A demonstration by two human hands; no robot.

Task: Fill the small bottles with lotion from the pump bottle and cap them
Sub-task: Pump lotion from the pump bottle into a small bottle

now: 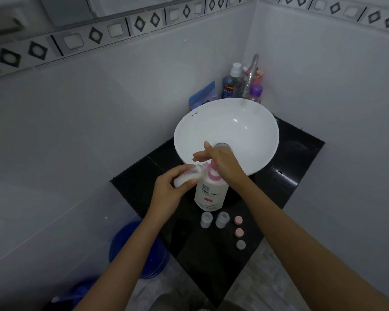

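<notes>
A white pump bottle (210, 194) with a pink pump head stands on the black counter (285, 173) in front of the basin. My right hand (220, 161) lies flat on top of the pump head, fingers stretched out. My left hand (170, 187) grips a small clear bottle (186, 176), tilted with its mouth at the pump's spout. Two more small bottles (206, 219) (222, 219) stand upright and uncapped near the counter's front. Beside them lie two pink caps (238, 219) (239, 232) and one grey cap (240, 244) in a row.
A white bowl basin (252, 129) with a chrome tap (249, 79) fills the back of the counter. Mouthwash (230, 84), a purple bottle (255, 92) and a blue pouch (202, 95) crowd the corner behind it. A blue bucket (130, 250) sits on the floor at left.
</notes>
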